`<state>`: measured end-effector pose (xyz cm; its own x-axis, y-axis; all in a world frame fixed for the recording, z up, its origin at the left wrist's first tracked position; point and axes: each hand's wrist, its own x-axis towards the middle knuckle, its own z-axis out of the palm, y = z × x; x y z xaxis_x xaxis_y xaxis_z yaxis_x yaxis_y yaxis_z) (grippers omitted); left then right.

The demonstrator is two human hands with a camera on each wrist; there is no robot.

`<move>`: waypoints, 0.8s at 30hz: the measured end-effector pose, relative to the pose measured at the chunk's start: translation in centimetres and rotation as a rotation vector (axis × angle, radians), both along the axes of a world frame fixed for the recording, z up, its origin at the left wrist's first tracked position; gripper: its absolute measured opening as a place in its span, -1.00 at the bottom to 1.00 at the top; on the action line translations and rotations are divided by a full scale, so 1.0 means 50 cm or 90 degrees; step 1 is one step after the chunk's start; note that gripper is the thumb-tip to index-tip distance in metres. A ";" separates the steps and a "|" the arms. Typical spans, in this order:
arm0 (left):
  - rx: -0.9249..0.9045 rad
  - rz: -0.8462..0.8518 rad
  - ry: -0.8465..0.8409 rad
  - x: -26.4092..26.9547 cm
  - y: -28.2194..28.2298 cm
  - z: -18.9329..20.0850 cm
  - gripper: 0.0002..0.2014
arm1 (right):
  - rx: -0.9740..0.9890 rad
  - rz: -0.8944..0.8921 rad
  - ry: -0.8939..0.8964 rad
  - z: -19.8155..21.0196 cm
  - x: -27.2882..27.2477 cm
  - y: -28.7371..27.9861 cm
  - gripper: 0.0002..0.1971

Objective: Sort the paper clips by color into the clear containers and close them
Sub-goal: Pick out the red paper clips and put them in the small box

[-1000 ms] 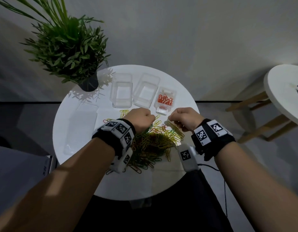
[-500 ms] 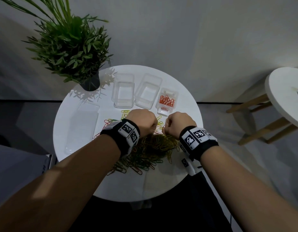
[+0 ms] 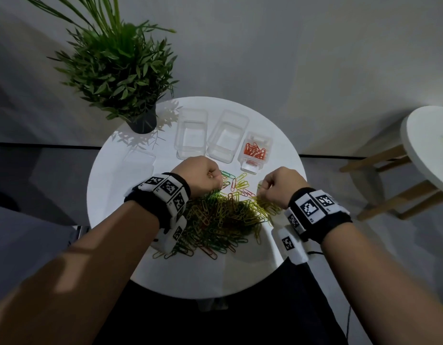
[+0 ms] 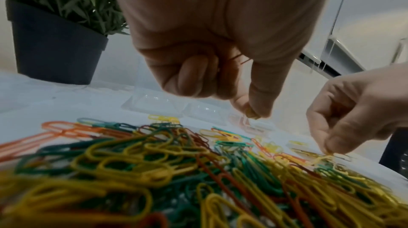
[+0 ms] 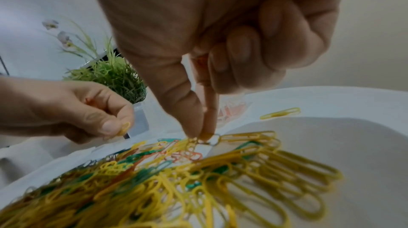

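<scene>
A heap of yellow, green and red paper clips [image 3: 223,217] lies mid-table. Behind it stand three clear containers: two empty ones [image 3: 190,133] [image 3: 226,135] and one holding orange-red clips [image 3: 255,151]. My left hand [image 4: 251,115] hovers over the heap's far edge and pinches a yellow clip [image 5: 124,128] between thumb and forefinger; red clip wire shows inside its curled palm [image 4: 238,59]. My right hand [image 5: 202,136] is at the heap's right edge, thumb and forefinger pinching a yellow clip that still lies on the pile. In the head view both hands [image 3: 216,185] [image 3: 261,189] appear as fists.
A potted plant [image 3: 141,120] stands at the table's back left. A clear lid [image 3: 138,160] lies flat on the left side of the round white table [image 3: 190,277]. A single yellow clip [image 5: 280,113] lies apart on the right. A second white table [image 3: 429,145] stands off to the right.
My right hand drew in beside the left hand, then moved back out to the right edge of the heap. The left hand stayed over the heap's far edge.
</scene>
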<state>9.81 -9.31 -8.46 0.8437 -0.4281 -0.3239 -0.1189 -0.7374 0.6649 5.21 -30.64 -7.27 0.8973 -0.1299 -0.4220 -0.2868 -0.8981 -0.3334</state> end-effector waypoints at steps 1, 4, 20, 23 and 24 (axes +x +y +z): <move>-0.009 0.013 0.001 -0.002 0.000 -0.002 -0.92 | -0.008 -0.001 -0.015 -0.001 0.002 0.007 -0.87; -0.123 0.073 0.087 -0.009 -0.008 0.000 -0.88 | 0.058 -0.021 -0.037 -0.005 0.005 0.020 -0.83; -0.151 0.184 0.208 0.000 -0.035 0.000 -0.83 | -0.117 0.015 -0.032 -0.005 0.010 0.047 -0.79; 0.042 0.147 0.081 0.007 -0.033 0.000 -0.73 | -0.169 0.048 -0.034 -0.023 0.012 0.063 -0.83; 0.069 0.146 0.048 0.006 -0.035 0.003 -0.71 | -0.176 0.054 -0.032 -0.027 0.013 0.065 -0.84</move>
<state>10.10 -11.08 -8.32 0.8864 -0.1882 -0.4230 0.1064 -0.8064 0.5817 5.84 -27.40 -8.62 0.9288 -0.1577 -0.3354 -0.1967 -0.9767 -0.0854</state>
